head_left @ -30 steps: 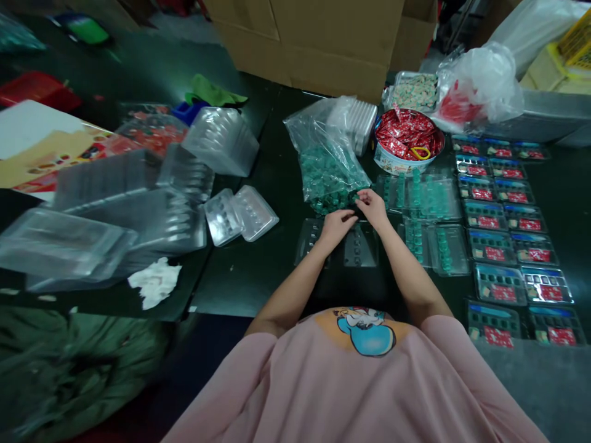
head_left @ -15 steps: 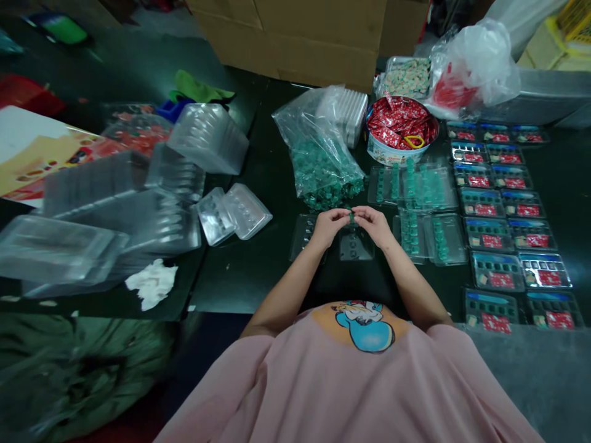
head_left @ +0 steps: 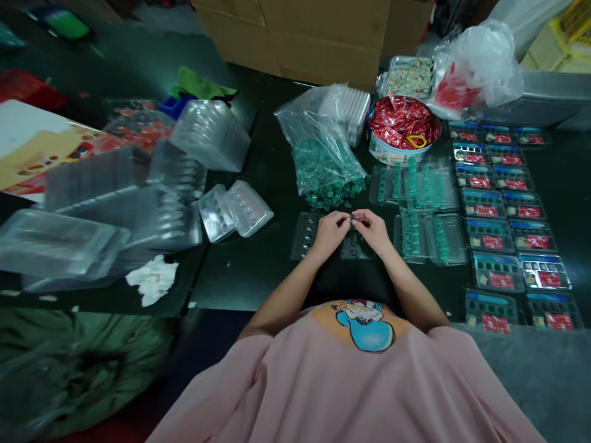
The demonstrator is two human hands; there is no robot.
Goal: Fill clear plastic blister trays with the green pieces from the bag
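My left hand point(head_left: 331, 232) and my right hand point(head_left: 373, 230) meet at the fingertips, both pinching a small dark green piece point(head_left: 352, 221). Just below them lies a clear tray point(head_left: 354, 247), partly covered by my hands. Another clear tray point(head_left: 303, 236) is at my left hand's outer side. Beyond my hands, green pieces point(head_left: 327, 194) spill from a clear plastic bag point(head_left: 318, 138). Right of my right hand are trays with rows of green pieces point(head_left: 410, 237).
Stacks of clear trays point(head_left: 133, 215) fill the left side, with white tissue point(head_left: 152, 280) near the edge. A round tin point(head_left: 399, 152) of red packets stands behind. Filled trays point(head_left: 498, 271) line the right. A cardboard box point(head_left: 318, 46) borders the back.
My fingertips have moved slightly down toward the tray, and my hands have tilted closer together around the small green piece. The whole view has shifted slightly.
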